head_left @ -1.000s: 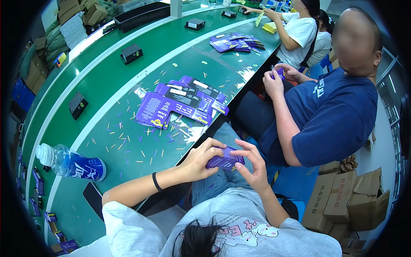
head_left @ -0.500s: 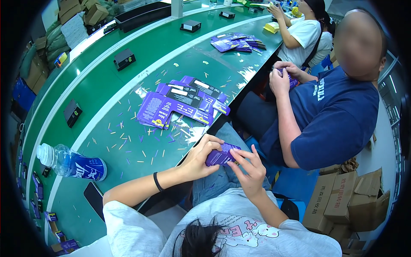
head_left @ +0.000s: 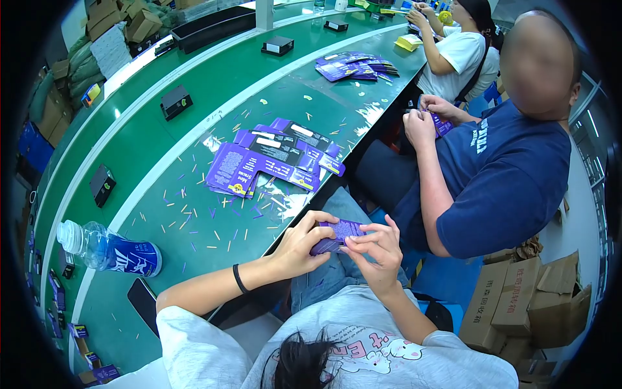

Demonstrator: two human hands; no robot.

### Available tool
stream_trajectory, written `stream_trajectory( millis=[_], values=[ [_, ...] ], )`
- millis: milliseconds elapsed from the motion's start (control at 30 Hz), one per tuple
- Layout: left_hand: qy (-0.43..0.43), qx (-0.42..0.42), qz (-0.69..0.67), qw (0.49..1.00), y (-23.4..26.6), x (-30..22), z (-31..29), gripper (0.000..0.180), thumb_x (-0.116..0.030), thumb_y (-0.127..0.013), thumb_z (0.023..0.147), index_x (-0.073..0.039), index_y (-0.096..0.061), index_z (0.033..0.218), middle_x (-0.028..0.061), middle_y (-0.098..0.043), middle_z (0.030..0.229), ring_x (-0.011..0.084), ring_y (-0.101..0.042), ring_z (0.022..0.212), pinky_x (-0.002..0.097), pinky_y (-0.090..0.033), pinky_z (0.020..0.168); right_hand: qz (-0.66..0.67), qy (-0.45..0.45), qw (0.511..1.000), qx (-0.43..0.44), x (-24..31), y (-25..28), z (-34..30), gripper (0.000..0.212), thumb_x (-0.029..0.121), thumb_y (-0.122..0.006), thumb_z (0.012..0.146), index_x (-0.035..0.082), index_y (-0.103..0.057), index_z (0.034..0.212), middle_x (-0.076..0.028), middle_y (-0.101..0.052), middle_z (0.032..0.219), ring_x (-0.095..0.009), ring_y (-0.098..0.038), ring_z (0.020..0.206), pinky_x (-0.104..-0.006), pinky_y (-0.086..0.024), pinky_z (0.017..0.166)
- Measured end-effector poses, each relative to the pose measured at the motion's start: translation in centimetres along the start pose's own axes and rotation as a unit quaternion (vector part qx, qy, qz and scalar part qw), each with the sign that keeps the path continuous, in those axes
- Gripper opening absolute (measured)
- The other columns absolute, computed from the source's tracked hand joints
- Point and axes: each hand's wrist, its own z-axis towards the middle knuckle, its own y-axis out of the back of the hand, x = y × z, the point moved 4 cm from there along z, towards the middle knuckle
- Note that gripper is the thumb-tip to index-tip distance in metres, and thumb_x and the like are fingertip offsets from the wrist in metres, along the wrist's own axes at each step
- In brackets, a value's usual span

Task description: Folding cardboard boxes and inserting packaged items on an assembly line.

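At the far left rim, purple boxes are bunched, too small and blurred to be counted. One bottle, blue-labelled, is seen upended towards the rim on the tabletop, and just beside it one phone, partly covered by a sleeve. Beyond, four black boxes can be counted in a spaced line up the green belt, with one black tray parked past them.

Now the near pile: flat purple cartons, overlapped, so no sure count; scraps are strewn all around it, dozens of them! Below, one purple carton is held above the lap, off the tabletop's edge. It is gripped on its left by the left hand, fingers curled round; its right end is pinched by the fingertips of the right hand.

Farther up, a second pile is passed, then one yellow stack. At right, another purple carton is held in two hands by a blue-shirted co-worker, and at least three cardboard boxes are stacked behind.
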Motion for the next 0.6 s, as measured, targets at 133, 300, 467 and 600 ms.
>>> stream_trajectory(
  millis=[133, 300, 467, 600],
  values=[
    [0.001, 0.000, -0.010, 1.000, -0.2, -0.1, 0.0, 0.046, 0.000, -0.068, 0.062, -0.009, -0.050, 0.103, 0.0129, -0.050, 0.114, 0.0236, -0.055, 0.082, 0.0286, -0.048, 0.056, -0.007, 0.020, 1.000, -0.017, 0.0, 0.0, -0.6, 0.012, 0.009, -0.077, 0.068, 0.014, -0.071, 0.076, 0.004, -0.065, 0.082, -0.017, -0.057, 0.097, -0.0486, -0.026, 0.106],
    [0.001, 0.008, -0.010, 1.000, -0.2, 0.0, -0.1, 0.046, 0.000, -0.069, 0.062, -0.010, -0.050, 0.103, 0.0129, -0.050, 0.115, 0.0238, -0.055, 0.082, 0.0286, -0.048, 0.056, -0.008, 0.024, 1.000, -0.015, -0.3, 0.0, -0.9, 0.014, 0.008, -0.078, 0.067, 0.013, -0.071, 0.078, 0.004, -0.064, 0.082, -0.019, -0.057, 0.099, -0.0493, -0.025, 0.108],
    [-0.021, 0.022, 0.004, 1.000, -0.1, 0.2, -0.1, 0.047, 0.000, -0.069, 0.062, -0.010, -0.049, 0.103, 0.0130, -0.049, 0.116, 0.0247, -0.056, 0.083, 0.0289, -0.049, 0.058, 0.075, -0.041, 0.996, 0.016, -0.6, 0.1, -0.1, 0.018, 0.011, -0.074, 0.073, 0.012, -0.071, 0.091, -0.002, -0.064, 0.093, -0.021, -0.057, 0.101, -0.0446, -0.031, 0.105],
    [-0.017, 0.045, -0.017, 0.999, -0.3, 0.3, -0.2, 0.049, -0.001, -0.069, 0.063, -0.010, -0.048, 0.105, 0.0130, -0.047, 0.118, 0.0258, -0.056, 0.084, 0.0297, -0.051, 0.060, 0.225, -0.160, 0.961, 0.027, -0.9, -0.1, 0.4, 0.025, 0.014, -0.069, 0.078, 0.011, -0.068, 0.103, -0.007, -0.063, 0.104, -0.021, -0.056, 0.103, -0.0388, -0.039, 0.100]
  ],
)
